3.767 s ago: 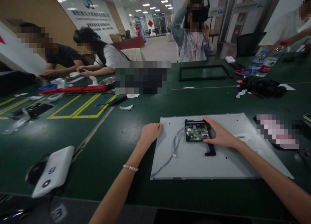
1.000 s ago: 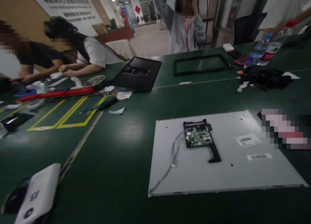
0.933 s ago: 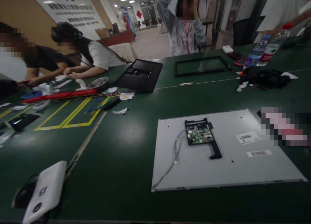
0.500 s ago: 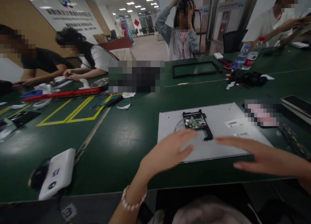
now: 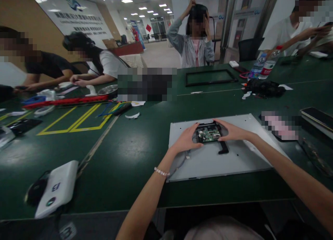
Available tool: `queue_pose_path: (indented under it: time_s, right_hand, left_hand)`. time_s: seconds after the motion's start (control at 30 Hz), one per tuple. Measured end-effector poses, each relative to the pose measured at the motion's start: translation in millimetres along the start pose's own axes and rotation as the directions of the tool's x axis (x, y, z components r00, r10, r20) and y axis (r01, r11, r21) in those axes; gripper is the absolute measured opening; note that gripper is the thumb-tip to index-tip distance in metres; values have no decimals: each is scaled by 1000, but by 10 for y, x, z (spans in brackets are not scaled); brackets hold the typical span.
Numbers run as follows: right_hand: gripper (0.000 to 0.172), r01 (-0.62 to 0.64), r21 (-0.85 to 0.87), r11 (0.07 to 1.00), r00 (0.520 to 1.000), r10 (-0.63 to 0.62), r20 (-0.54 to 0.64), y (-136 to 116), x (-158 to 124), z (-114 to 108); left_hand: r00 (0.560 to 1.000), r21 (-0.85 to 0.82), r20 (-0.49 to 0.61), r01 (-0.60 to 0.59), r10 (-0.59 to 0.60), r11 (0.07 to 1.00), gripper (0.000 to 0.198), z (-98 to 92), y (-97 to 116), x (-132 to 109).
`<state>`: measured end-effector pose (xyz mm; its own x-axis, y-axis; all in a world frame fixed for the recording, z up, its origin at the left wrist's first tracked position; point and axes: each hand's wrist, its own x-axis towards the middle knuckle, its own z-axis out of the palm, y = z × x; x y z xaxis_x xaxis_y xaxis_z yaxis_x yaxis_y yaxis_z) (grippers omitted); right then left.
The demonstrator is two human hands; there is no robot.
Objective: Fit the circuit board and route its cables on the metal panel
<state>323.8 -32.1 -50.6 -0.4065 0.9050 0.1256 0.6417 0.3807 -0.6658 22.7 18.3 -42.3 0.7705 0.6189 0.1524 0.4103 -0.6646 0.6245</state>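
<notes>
A green circuit board [image 5: 209, 135] sits in a black plastic bracket [image 5: 223, 149] on the back of a grey metal display panel [image 5: 203, 167]. My left hand [image 5: 186, 139] holds the bracket's left side between thumb and fingers, a beaded bracelet on its wrist. From the opposite side my right hand [image 5: 231, 129] grips the bracket, its fingertips at the top corner and its thumb by the board's lower right. A thin cable [image 5: 182, 163] trails over the panel beneath my left wrist. Whether the bracket is raised off the panel, I cannot tell.
A black rectangular frame [image 5: 212, 83] lies farther back on the green table [image 5: 137, 177]. At the left front rests a white device [image 5: 57, 189]. A phone-like item [image 5: 279, 127] and a dark box [image 5: 318, 118] are to the right. Bottles [image 5: 270, 63] stand behind; several people sit around.
Both hands have moved forward from above the panel's near edge and closed in on the bracket from either side. The cable now runs toward the panel's front left corner.
</notes>
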Motion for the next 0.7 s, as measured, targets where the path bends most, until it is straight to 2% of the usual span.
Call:
queue_pose_path:
  time_s: [0.2, 0.43, 0.57, 0.7]
  right_hand:
    - [98, 41, 2, 999, 997, -40, -69, 45, -14, 83]
    - [104, 42, 6, 999, 995, -41, -88, -82, 46, 161]
    - [113, 28, 42, 999, 998, -26, -52, -137, 18, 109]
    - [113, 17, 32, 999, 1000, -17, 0, -85, -72, 34]
  left_hand:
    - [997, 78, 69, -32, 27, 996, 109, -40, -52, -2]
    - [993, 116, 108, -61, 49, 991, 107, -129, -155, -67]
    - [995, 88, 100, -37, 28, 995, 104, -159, -139, -77]
    - [996, 97, 79, -56, 48, 994, 98, -146, -102, -76]
